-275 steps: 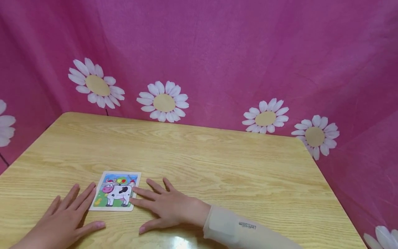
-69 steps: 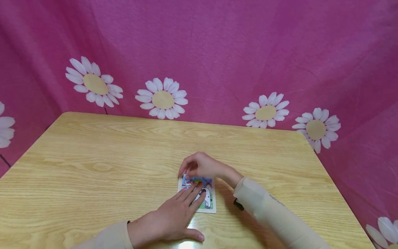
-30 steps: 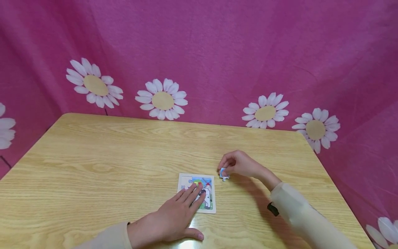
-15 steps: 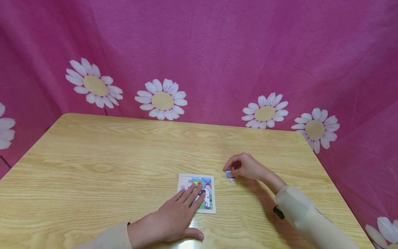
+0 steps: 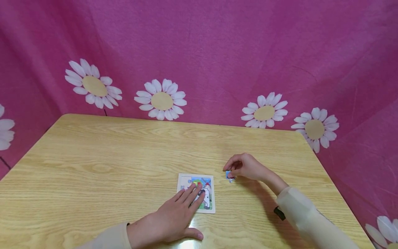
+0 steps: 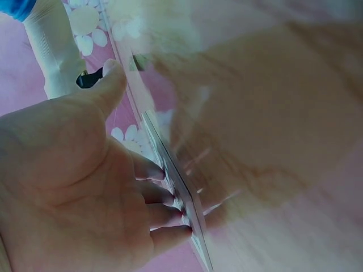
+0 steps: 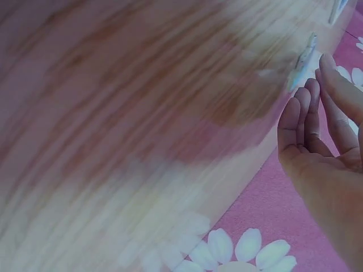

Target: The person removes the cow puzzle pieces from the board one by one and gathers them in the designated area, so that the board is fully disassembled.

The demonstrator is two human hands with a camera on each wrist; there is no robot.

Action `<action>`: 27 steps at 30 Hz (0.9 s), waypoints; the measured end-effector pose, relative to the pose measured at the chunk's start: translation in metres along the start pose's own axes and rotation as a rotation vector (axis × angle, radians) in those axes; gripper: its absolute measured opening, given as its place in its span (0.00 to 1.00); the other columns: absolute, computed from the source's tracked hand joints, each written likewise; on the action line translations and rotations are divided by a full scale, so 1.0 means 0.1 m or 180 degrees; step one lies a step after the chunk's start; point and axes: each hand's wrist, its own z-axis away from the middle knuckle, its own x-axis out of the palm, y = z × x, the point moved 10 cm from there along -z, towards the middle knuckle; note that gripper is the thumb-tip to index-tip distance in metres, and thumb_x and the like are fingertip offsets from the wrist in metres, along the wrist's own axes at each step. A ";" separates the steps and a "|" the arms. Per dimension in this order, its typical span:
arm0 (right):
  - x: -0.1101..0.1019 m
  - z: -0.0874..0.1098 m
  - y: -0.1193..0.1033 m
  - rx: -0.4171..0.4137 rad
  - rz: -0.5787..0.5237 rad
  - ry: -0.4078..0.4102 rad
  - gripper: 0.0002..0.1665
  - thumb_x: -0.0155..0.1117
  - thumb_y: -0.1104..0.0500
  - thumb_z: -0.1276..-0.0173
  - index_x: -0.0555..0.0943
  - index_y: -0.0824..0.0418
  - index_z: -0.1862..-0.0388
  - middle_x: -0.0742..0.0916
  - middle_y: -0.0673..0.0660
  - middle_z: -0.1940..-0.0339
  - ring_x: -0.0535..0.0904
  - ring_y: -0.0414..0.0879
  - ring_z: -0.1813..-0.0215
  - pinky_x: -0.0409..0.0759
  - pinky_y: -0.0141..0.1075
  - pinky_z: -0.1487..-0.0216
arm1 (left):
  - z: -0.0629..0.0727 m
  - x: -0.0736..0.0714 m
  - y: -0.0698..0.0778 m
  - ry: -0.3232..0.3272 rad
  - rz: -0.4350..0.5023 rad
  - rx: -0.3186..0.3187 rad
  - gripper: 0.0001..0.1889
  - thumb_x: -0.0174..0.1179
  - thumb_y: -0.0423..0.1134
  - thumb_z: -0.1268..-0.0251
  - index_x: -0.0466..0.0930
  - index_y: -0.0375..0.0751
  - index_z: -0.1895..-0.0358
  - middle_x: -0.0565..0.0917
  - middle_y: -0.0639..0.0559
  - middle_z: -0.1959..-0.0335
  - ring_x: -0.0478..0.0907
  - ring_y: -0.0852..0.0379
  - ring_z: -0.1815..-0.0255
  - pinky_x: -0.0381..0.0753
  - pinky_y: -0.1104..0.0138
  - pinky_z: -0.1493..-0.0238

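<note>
In the head view, a square picture puzzle (image 5: 211,186) with a cow and a pale frame lies on the wooden table. Its upper-left area is bare pale backing. My left hand (image 5: 175,216) rests across the puzzle's lower left with fingers outstretched, hiding part of the picture. To the right of the frame, my right hand (image 5: 250,167) has curled fingers and thumb at a small blue puzzle piece (image 5: 230,175), close to the tabletop. The thumb covers part of that piece. The right wrist view shows the piece (image 7: 303,59) nearly edge-on beside the fingertips.
The wooden table (image 5: 124,155) extends around the puzzle, with its far edge against a pink curtain (image 5: 211,62) printed with white daisies. Light reflects off the tabletop near its front edge.
Earlier the left hand moved onto the puzzle, which now lies farther right. The right hand took the upper-left piece out and carried it right; over the last half second both hands stay nearly still.
</note>
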 end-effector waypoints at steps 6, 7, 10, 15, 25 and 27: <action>0.06 0.03 -0.16 -0.0209 -0.0056 -0.0023 0.08 0.72 0.68 0.41 0.87 0.66 0.61 0.87 0.57 0.64 0.80 0.44 0.65 0.80 0.32 0.63 | 0.01 0.00 0.01 0.0045 0.0007 0.0036 0.52 0.43 0.74 0.38 0.50 0.38 0.22 0.44 0.41 0.20 0.41 0.46 0.21 0.52 0.54 0.27; 0.09 0.03 -0.20 -0.0247 -0.0048 -0.0040 0.08 0.72 0.68 0.41 0.87 0.66 0.61 0.87 0.57 0.64 0.80 0.43 0.65 0.79 0.33 0.63 | 0.01 0.00 0.02 0.0055 0.0001 0.0045 0.52 0.43 0.74 0.38 0.50 0.38 0.22 0.44 0.40 0.20 0.41 0.46 0.21 0.52 0.54 0.27; 0.18 0.01 -0.29 -0.0313 -0.0042 -0.0090 0.07 0.71 0.67 0.39 0.86 0.65 0.61 0.87 0.56 0.64 0.79 0.42 0.66 0.79 0.33 0.63 | 0.01 -0.02 0.07 0.0080 -0.0013 0.0090 0.52 0.43 0.74 0.38 0.50 0.37 0.22 0.44 0.40 0.20 0.41 0.45 0.21 0.52 0.53 0.27; 0.33 -0.08 -0.48 -0.0429 -0.0115 -0.0126 0.07 0.69 0.69 0.38 0.86 0.65 0.60 0.88 0.55 0.64 0.79 0.41 0.66 0.80 0.33 0.62 | -0.02 -0.04 0.13 0.0071 -0.0040 0.0103 0.52 0.43 0.75 0.38 0.51 0.39 0.22 0.45 0.42 0.20 0.41 0.46 0.21 0.53 0.55 0.27; 0.68 -0.34 -0.76 -0.0552 -0.0227 -0.0326 0.08 0.65 0.72 0.35 0.85 0.67 0.58 0.88 0.57 0.61 0.82 0.41 0.61 0.81 0.33 0.55 | -0.09 -0.01 0.20 0.0018 -0.0119 0.0197 0.51 0.40 0.74 0.37 0.49 0.39 0.22 0.45 0.41 0.21 0.40 0.48 0.21 0.55 0.54 0.28; 0.72 -0.38 -0.80 -0.0558 -0.0207 -0.0352 0.08 0.64 0.72 0.34 0.85 0.66 0.58 0.88 0.56 0.61 0.82 0.41 0.60 0.80 0.33 0.55 | -0.10 -0.01 0.20 0.0005 -0.0129 0.0214 0.52 0.40 0.75 0.37 0.48 0.38 0.22 0.45 0.41 0.21 0.40 0.48 0.21 0.55 0.54 0.28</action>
